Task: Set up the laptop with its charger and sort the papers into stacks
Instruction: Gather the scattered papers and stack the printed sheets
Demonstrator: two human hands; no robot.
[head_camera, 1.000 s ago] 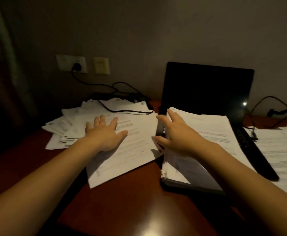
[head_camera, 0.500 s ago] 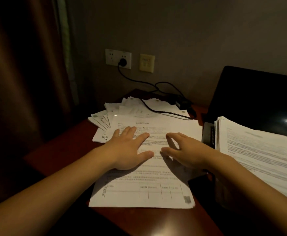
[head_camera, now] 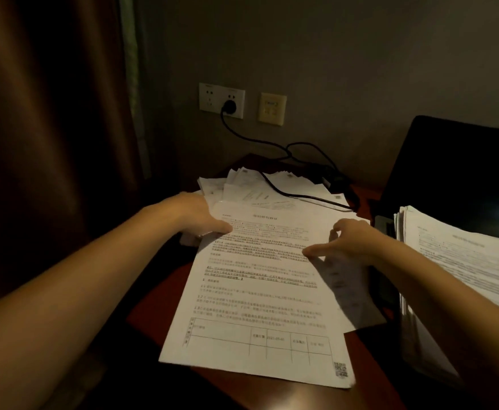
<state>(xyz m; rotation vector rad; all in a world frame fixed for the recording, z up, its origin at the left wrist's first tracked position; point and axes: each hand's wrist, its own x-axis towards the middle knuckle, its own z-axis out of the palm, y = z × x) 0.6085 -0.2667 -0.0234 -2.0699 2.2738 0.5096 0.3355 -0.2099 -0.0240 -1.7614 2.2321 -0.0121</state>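
A printed top sheet (head_camera: pixel 257 291) lies over a loose pile of papers (head_camera: pixel 251 187) on the red-brown desk (head_camera: pixel 156 309). My left hand (head_camera: pixel 197 220) grips the sheet's upper left edge, thumb on top. My right hand (head_camera: pixel 343 241) has curled fingers at the sheet's right edge, its thumb lying on the print. The open black laptop (head_camera: pixel 449 173) stands at the right with a thick paper stack (head_camera: pixel 464 261) on its keyboard. The charger cable (head_camera: pixel 283 193) runs from a plug in the wall socket (head_camera: pixel 229 106) across the loose pile to a dark brick (head_camera: pixel 335 182).
A brown curtain (head_camera: pixel 49 143) hangs along the left. A second beige wall plate (head_camera: pixel 272 109) sits beside the socket. The desk's left corner drops off into darkness below my left forearm.
Both hands went from lying flat on the top sheet to taking hold of its left and right edges. My view has moved closer and to the left.
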